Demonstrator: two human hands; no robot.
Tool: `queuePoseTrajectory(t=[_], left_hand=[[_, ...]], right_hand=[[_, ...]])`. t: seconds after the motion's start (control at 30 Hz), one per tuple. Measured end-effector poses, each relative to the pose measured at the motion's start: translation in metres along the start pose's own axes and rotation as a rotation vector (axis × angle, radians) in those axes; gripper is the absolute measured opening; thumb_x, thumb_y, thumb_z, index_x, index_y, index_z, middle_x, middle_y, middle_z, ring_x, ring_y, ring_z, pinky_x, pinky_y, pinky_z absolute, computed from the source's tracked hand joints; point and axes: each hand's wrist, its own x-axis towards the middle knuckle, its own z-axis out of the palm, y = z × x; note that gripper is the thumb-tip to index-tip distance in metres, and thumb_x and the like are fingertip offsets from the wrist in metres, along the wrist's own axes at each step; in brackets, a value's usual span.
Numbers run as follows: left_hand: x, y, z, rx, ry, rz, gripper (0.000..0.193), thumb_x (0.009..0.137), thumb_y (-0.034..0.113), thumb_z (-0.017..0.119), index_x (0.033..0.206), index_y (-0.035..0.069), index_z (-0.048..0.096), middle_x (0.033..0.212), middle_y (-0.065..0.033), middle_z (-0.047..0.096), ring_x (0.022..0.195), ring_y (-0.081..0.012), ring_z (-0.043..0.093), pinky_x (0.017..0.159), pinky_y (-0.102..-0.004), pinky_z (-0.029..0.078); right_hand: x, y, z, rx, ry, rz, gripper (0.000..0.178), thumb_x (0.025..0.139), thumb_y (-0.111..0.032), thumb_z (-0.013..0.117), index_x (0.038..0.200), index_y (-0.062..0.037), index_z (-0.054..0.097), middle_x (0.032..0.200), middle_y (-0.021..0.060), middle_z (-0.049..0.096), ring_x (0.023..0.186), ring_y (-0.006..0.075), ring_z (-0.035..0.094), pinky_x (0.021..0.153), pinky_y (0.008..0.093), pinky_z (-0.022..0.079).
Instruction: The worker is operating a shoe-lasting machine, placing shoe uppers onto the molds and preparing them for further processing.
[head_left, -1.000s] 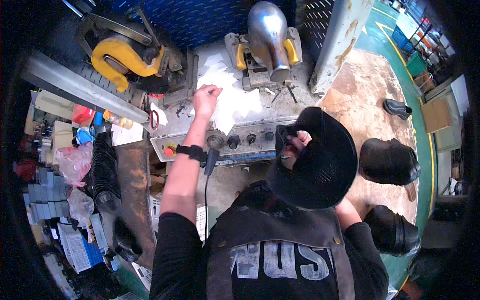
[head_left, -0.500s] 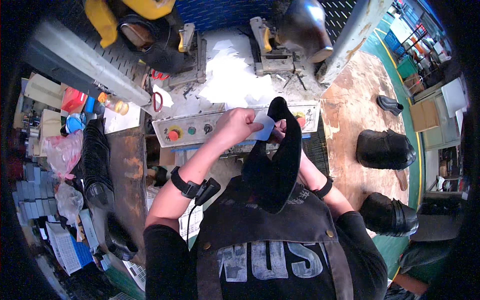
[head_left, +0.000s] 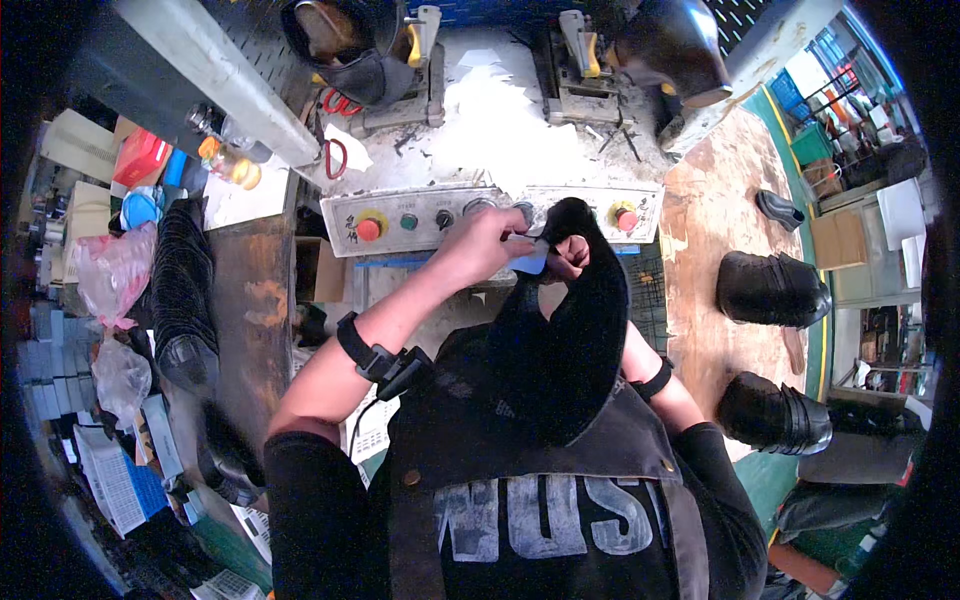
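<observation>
My left hand pinches a small pale, bluish-white sheet between thumb and fingers, at the opening of a black curved piece. That piece looks like a soft shoe upper, with two long flaps hanging toward my chest. My right hand has its curled fingers closed on the inner edge of the upper, next to the pale sheet. Part of the right hand and its wrist are hidden behind the upper. Both hands are held in front of the machine's control panel.
White sheets lie on the machine bed between two clamps, under a dark last-shaped form. Red-handled scissors lie left of them. Stacked black uppers rest on the right wooden table, more on the left one. A bottle stands far left.
The pale sheet has tilted flatter and moved slightly down between my hands. More of my right fingers now shows inside the upper's opening. The whole view has shifted a little.
</observation>
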Motion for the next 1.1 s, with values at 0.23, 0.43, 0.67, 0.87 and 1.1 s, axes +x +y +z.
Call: queuePoseTrajectory(t=[0.23, 0.43, 0.67, 0.87, 1.1], left_hand=[[-0.014, 0.011, -0.01, 0.28, -0.053, 0.072, 0.015, 0.072, 0.013, 0.065, 0.082, 0.003, 0.06, 0.08, -0.0169, 0.062, 0.083, -0.034, 0.06, 0.069, -0.0426, 0.046], [-0.014, 0.007, -0.01, 0.434, -0.132, 0.236, 0.02, 0.074, 0.013, 0.064, 0.09, 0.003, 0.057, 0.081, -0.0191, 0.06, 0.079, -0.0359, 0.06, 0.066, -0.0419, 0.046], [-0.02, -0.002, -0.011, -0.19, -0.527, -0.325, 0.036, 0.072, 0.016, 0.071, 0.101, 0.002, 0.055, 0.081, -0.0045, 0.057, 0.06, -0.0144, 0.054, 0.052, -0.0312, 0.044], [-0.028, 0.001, -0.009, -0.063, -0.619, -0.176, 0.042, 0.069, 0.01, 0.069, 0.107, 0.003, 0.052, 0.088, -0.0103, 0.06, 0.083, -0.0192, 0.057, 0.072, -0.0323, 0.046], [-0.041, 0.006, 0.0, 0.335, -0.483, 0.15, 0.028, 0.077, 0.018, 0.056, 0.102, 0.005, 0.054, 0.091, -0.0202, 0.061, 0.086, -0.0347, 0.06, 0.072, -0.0428, 0.047]], right_hand=[[-0.014, -0.013, 0.041, -0.138, 0.149, 0.155, 0.008, 0.081, -0.005, 0.06, 0.081, -0.0065, 0.052, 0.075, -0.0006, 0.054, 0.067, 0.0081, 0.052, 0.057, 0.0248, 0.044], [-0.021, -0.043, 0.065, -0.045, 0.105, 0.165, 0.008, 0.08, -0.007, 0.063, 0.075, -0.0075, 0.056, 0.075, -0.0012, 0.059, 0.065, 0.0063, 0.052, 0.054, 0.0233, 0.041], [-0.038, -0.037, 0.076, -0.114, 0.175, 0.185, 0.006, 0.084, -0.01, 0.057, 0.079, -0.0067, 0.06, 0.068, 0.0004, 0.06, 0.058, 0.0062, 0.054, 0.051, 0.0204, 0.04], [-0.057, -0.039, 0.081, -0.071, 0.145, 0.364, 0.01, 0.081, 0.0, 0.058, 0.081, -0.0094, 0.057, 0.079, -0.0014, 0.059, 0.071, 0.0074, 0.054, 0.06, 0.025, 0.043], [-0.068, -0.027, 0.09, -0.123, 0.189, 0.222, 0.012, 0.082, -0.002, 0.057, 0.093, -0.0071, 0.057, 0.088, 0.002, 0.06, 0.08, 0.0106, 0.055, 0.069, 0.0283, 0.046]])
